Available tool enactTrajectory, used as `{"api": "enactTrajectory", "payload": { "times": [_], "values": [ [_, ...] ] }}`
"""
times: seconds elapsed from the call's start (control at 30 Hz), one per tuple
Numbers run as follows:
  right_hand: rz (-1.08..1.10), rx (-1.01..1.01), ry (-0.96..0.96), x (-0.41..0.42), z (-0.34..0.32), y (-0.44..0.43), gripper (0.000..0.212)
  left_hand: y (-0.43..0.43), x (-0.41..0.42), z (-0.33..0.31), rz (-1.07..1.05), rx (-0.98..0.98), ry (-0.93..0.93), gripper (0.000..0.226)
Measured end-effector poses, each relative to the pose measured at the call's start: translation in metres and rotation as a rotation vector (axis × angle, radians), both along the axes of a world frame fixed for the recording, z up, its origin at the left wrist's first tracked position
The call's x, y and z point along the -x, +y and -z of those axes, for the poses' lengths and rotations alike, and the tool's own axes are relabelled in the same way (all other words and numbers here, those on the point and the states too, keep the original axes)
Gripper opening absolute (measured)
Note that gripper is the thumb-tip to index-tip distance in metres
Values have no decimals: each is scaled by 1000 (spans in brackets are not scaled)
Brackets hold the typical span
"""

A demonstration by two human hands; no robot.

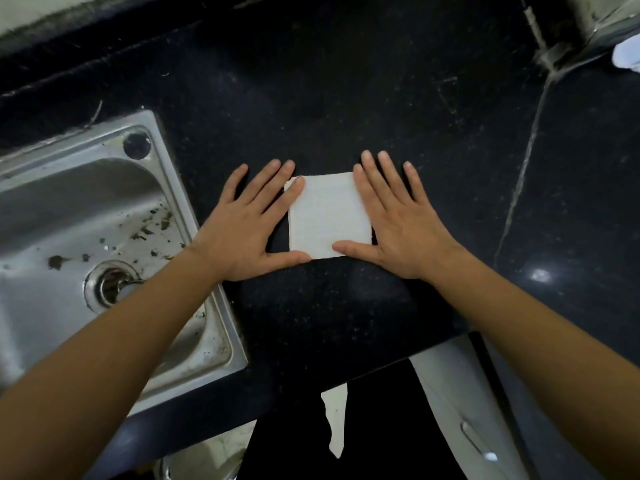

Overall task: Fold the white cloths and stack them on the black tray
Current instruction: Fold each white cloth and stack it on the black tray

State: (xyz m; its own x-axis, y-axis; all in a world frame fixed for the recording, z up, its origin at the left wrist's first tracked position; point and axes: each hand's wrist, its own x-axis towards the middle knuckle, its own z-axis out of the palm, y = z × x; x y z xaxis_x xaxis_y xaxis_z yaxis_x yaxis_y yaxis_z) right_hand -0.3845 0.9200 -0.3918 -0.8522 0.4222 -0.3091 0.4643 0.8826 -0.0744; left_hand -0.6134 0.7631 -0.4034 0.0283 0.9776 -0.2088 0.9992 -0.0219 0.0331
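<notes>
1 white cloth (329,216) lies flat on the black counter (346,98), near the sink (180,199), already folded into a small, nearly square packet. It sits between the 2 hands. The left hand (247,223) lies flat with straight, spread fingers; its index tip touches the far left corner and its thumb touches the near edge. The right hand (401,223) is flat in the same way, with the index finger along the right edge and the thumb on the near right corner. Neither hand grasps anything; both only press. The cloth looks light, thin and soft, so I think it will bend, and the layers may open when it is lifted. A pinch through all layers at a folded edge seems safest. The tray is not visible here.
</notes>
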Motion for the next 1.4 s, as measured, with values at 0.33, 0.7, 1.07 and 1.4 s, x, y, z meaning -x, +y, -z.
{"api": "enactTrajectory", "payload": {
  "times": [0.33, 0.7, 1.07, 1.4],
  "values": [
    [644, 285, 373, 6, -40, -28, 64, 0, -2, -8, -5, 41, -20, 106],
    [1180, 930, 294, 36, -44, -4, 18, -1, -1, -1, -20, 52, -35, 106],
    [1131, 1158, 454, 20, -121, 0, 13, 26, -58, -84, -1315, -176, -1425, 69],
    [961, 1324, 711, -5, -211, -17, 26, 31, -55, -190, -1089, 81, -2000, 35]
  ]
}}
